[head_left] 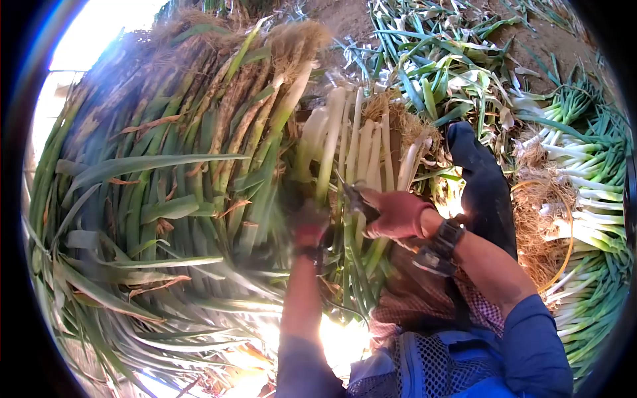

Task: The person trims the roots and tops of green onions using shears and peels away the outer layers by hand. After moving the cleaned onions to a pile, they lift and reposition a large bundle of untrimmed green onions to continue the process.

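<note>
My left hand (308,222), in a red and dark glove and smeared by motion, is closed around leek stalks (310,139) whose white ends point away from me. Their upper part is blurred too, and my fingers are only partly visible. Right of it, my right hand (398,213) in a red glove grips small dark-handled shears (358,199). The narrow tips of the shears point up and left, close to the pale leek stems. Several trimmed leeks (371,152) lie side by side just beyond both hands.
A big pile of untrimmed leeks (166,166) with roots at the far end fills the left. Cut leaves (444,73) litter the soil at the back. Along the right lie cleaned leeks (584,199) beside a yellow hoop (570,245). My dark-clad leg (481,186) stands between.
</note>
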`<state>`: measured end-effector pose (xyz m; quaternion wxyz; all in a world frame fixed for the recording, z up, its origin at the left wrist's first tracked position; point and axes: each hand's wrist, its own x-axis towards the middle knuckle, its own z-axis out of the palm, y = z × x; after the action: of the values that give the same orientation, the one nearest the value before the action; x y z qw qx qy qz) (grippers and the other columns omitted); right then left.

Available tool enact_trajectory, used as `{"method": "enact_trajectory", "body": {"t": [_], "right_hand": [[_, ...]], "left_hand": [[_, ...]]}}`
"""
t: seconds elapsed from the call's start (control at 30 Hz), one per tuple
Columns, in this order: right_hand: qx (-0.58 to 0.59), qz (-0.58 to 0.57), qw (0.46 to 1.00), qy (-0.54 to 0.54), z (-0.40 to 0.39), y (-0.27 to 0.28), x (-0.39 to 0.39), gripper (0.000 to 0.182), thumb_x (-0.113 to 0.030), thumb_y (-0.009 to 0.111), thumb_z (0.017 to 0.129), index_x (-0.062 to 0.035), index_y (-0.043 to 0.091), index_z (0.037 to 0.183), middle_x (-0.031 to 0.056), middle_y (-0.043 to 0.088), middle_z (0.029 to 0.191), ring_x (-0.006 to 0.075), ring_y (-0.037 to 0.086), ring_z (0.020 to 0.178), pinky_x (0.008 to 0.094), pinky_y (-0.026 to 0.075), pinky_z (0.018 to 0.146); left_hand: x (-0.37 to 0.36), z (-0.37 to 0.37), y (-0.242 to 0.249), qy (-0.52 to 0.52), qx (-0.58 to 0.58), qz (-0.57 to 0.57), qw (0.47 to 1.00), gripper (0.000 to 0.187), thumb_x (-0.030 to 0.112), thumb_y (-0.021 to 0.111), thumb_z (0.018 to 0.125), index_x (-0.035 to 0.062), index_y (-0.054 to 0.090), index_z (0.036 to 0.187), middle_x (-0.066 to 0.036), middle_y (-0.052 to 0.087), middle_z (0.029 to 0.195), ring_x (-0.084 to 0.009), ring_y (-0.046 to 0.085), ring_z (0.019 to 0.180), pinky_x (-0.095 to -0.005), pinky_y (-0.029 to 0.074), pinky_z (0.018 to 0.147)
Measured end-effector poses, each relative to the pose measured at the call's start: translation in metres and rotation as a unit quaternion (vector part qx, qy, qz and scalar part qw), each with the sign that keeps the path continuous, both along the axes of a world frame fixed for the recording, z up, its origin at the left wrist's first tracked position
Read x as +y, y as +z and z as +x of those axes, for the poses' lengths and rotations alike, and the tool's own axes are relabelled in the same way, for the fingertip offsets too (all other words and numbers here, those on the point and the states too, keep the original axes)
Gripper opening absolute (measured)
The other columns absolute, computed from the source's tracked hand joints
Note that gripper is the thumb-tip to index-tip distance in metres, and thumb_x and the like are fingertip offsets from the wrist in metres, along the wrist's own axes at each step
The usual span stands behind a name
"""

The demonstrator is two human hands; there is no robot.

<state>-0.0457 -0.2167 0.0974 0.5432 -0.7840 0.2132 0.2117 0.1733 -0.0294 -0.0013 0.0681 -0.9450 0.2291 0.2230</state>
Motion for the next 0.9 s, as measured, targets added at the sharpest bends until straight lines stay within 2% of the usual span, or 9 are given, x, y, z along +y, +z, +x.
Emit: {"method": "enact_trajectory", "body": {"t": [0.13,0.27,0.37,0.5,0.63,0.73,0.77,0.83,0.9], "right_hand": [[-0.054,0.003,0.998,-0.020,-0.040,-0.005,0.017,0.092,-0.038,0.077,0.084,-0.0085,0.036,0.161,0.0252,0.073,0.108,0.0426,0.071,0.104,0.0481,0.054,0.092],[-0.080,-0.024,0.996,-0.016,-0.063,-0.010,0.035,0.094,-0.042,0.078,0.085,-0.0079,0.036,0.161,0.0276,0.072,0.109,0.0449,0.070,0.106,0.0493,0.054,0.092],[-0.097,-0.027,0.995,-0.026,-0.071,-0.011,0.041,0.093,-0.042,0.079,0.084,-0.0072,0.037,0.160,0.0275,0.072,0.109,0.0451,0.070,0.105,0.0494,0.054,0.092],[-0.092,-0.019,0.995,-0.017,-0.079,-0.005,0.043,0.093,-0.041,0.080,0.084,-0.0066,0.038,0.159,0.0273,0.072,0.110,0.0448,0.070,0.105,0.0488,0.054,0.092],[-0.105,-0.014,0.993,-0.046,-0.089,-0.005,0.041,0.093,-0.039,0.081,0.082,-0.0061,0.039,0.158,0.0270,0.073,0.109,0.0442,0.071,0.105,0.0484,0.054,0.092],[-0.127,-0.007,0.990,-0.067,-0.097,-0.008,0.044,0.093,-0.039,0.081,0.082,-0.0053,0.039,0.158,0.0273,0.073,0.109,0.0442,0.071,0.104,0.0480,0.054,0.091],[-0.148,0.000,0.985,-0.092,-0.100,-0.011,0.044,0.093,-0.040,0.081,0.083,-0.0048,0.040,0.158,0.0276,0.073,0.109,0.0443,0.071,0.103,0.0478,0.054,0.091],[-0.160,-0.020,0.978,-0.135,-0.105,-0.014,0.042,0.093,-0.039,0.081,0.083,-0.0044,0.040,0.158,0.0279,0.073,0.109,0.0437,0.071,0.103,0.0474,0.054,0.091],[-0.168,-0.039,0.968,-0.180,-0.111,-0.015,0.042,0.093,-0.039,0.081,0.083,-0.0040,0.040,0.158,0.0281,0.073,0.109,0.0430,0.071,0.103,0.0470,0.054,0.091]], "left_hand": [[0.006,-0.018,0.018,-0.015,-0.018,-0.072,0.997,0.044,0.046,0.075,0.091,0.0090,0.070,0.114,-0.020,0.076,0.109,-0.0402,0.073,0.105,-0.0496,0.056,0.089],[0.002,-0.042,0.057,-0.024,-0.050,-0.145,0.988,0.042,0.046,0.077,0.090,0.0099,0.072,0.111,-0.016,0.078,0.098,-0.0399,0.075,0.095,-0.0467,0.058,0.081],[-0.009,-0.042,0.077,-0.091,-0.118,-0.302,0.942,0.041,0.046,0.078,0.091,0.0117,0.074,0.112,-0.012,0.078,0.087,-0.0347,0.077,0.080,-0.0441,0.059,0.071],[-0.040,-0.045,0.154,-0.174,-0.209,-0.323,0.907,0.028,0.036,0.077,0.096,0.0142,0.076,0.113,-0.003,0.076,0.076,-0.0137,0.072,0.065,-0.0333,0.057,0.061],[-0.070,-0.060,0.266,-0.134,-0.065,-0.420,0.895,0.020,0.023,0.070,0.101,0.0133,0.076,0.118,-0.002,0.075,0.082,-0.0067,0.067,0.072,-0.0269,0.053,0.064],[-0.068,-0.060,0.313,-0.127,0.055,-0.399,0.906,0.031,0.040,0.074,0.098,0.0116,0.073,0.112,-0.006,0.075,0.079,-0.0152,0.070,0.060,-0.0320,0.057,0.057],[-0.064,-0.062,0.307,-0.128,0.052,-0.400,0.906,0.031,0.040,0.074,0.098,0.0116,0.073,0.112,-0.006,0.075,0.079,-0.0152,0.070,0.060,-0.0320,0.057,0.057],[-0.046,-0.062,0.275,-0.155,-0.004,-0.242,0.958,0.033,0.038,0.073,0.099,0.0105,0.073,0.118,-0.010,0.076,0.086,-0.0160,0.072,0.069,-0.0316,0.058,0.061],[-0.024,-0.088,0.245,-0.114,0.074,-0.197,0.971,0.036,0.038,0.070,0.100,0.0088,0.072,0.121,-0.014,0.076,0.094,-0.0190,0.074,0.081,-0.0337,0.061,0.071]]}}
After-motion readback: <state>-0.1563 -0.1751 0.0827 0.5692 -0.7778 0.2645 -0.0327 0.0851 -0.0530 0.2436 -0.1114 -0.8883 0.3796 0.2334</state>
